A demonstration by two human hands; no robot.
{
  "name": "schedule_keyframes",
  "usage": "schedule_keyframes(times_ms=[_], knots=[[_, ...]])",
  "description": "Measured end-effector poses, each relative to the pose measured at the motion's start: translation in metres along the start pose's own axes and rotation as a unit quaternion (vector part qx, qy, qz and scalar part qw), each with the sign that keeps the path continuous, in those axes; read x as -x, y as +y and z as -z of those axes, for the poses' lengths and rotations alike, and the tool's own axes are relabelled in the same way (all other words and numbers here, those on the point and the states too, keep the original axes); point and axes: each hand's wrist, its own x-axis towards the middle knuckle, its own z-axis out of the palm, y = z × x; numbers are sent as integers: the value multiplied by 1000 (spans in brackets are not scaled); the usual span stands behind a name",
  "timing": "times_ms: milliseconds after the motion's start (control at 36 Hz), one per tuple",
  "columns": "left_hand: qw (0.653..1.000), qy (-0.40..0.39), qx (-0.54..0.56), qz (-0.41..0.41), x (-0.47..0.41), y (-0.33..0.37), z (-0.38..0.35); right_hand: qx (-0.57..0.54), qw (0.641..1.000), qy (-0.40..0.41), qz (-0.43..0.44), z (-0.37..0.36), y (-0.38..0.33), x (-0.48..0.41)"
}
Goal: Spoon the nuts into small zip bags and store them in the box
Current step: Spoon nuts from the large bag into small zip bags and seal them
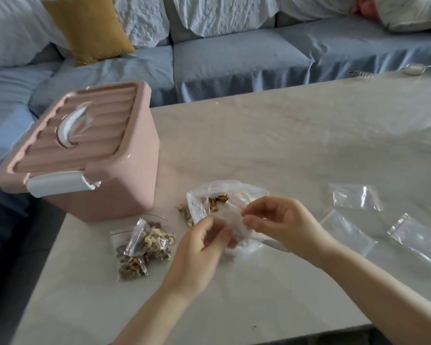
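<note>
In the head view, my left hand comes up from the bottom centre of the frame, forearm slanting, fingers curled. Its thumb and fingertips pinch the near edge of a small zip bag. My right hand reaches in from the lower right and pinches the same bag's other edge. Both grips are narrow, closed on the thin plastic.

The bag hangs just above the tabletop at lower centre, clear and crinkled; I cannot tell what it holds. Just behind it sits a crumpled clear bag with brown nuts inside.

To the left of my hands lies a pile of filled bags, lumpy with nut pieces and edged with red seal lines. The pink box stands at the left of the frame, smooth plastic with rounded corners. Its ribbed lid is on, with a white latch at the front. Flat empty bags lie glossy at the right on the pale, wrinkled cloth.
</note>
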Motion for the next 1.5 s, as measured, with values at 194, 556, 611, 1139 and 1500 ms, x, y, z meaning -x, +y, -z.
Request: schedule_keyframes(times_ms=[194,556,611,1139,1500], knots=[[991,-43,-126,25,1,-9,25,22,999,-28,-39,-6,1,0],[936,141,-288,-142,-2,-14,25,12,993,39,-110,-20,0,4],[918,192,-278,-208,0,-11,21,-20,991,55,-123,-22,-1,5],[984,108,89,109,21,8,-3,-20,994,78,-77,-48,4,28],[968,77,163,173,24,14,3,-3,996,58,-69,-45,3,31]])
